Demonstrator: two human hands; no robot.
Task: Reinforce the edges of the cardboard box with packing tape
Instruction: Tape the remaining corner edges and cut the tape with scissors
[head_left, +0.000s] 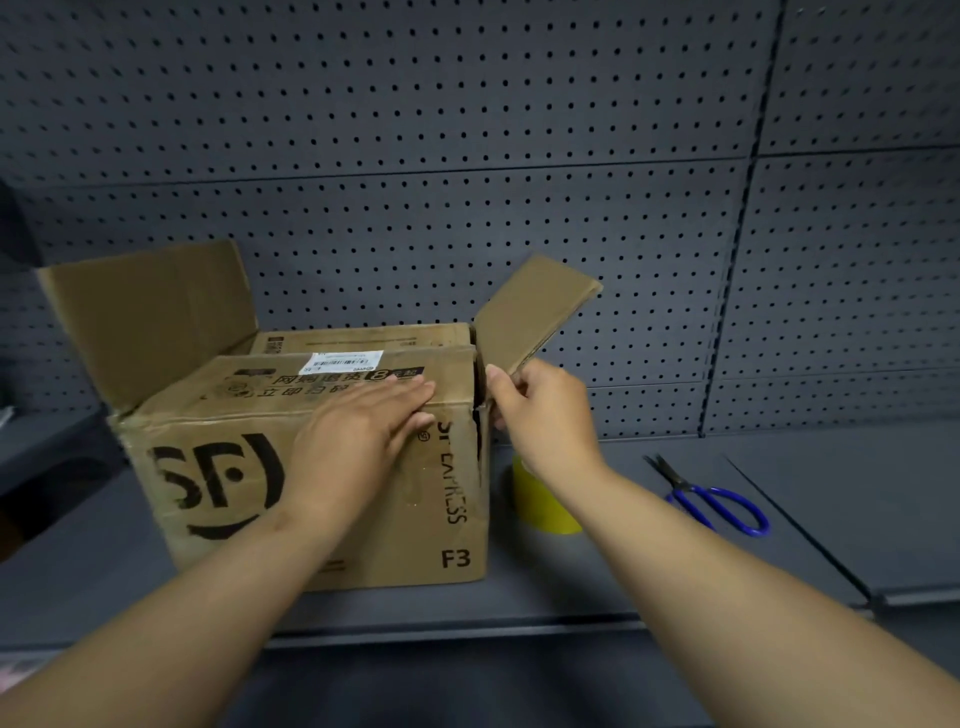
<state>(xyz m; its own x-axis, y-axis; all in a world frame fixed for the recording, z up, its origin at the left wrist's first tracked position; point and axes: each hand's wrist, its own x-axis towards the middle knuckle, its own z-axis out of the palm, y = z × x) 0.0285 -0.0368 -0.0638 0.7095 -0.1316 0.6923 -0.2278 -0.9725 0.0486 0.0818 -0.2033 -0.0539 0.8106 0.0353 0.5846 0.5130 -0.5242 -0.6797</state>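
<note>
Grey pegboard (519, 130) is backing a dark shelf (675, 571), and the box (374, 519) is sitting on it left of centre, its long axis running left to right with the printed face toward the camera. Left hand (358, 431) is lying flat across the front top edge, fingers straight and close together, pressing the front flap (280, 389) down. Right hand (540, 415) is reaching to the box's right top corner, where thumb and curled fingers are pinching the base of the right flap (535, 312), which is standing up and leaning outward. Left flap (145, 317) is standing open too.

Directly under the right fingers, the front right corner (480, 452) is showing a dark split running down the vertical edge, which looks like an edge needing tape. Tape (540, 512), a yellow roll, is standing on the shelf just beside the box's right wall, below the right wrist and partly hidden by it. So the roll is lying downward and slightly toward the camera from the right fingers, apart from them. The right hand is much the nearer; the box is blocking the left. Scissors (717, 504) are lying farther right, apart from the roll. No fresh tape is showing on the edges, so taping seems not yet begun.
</note>
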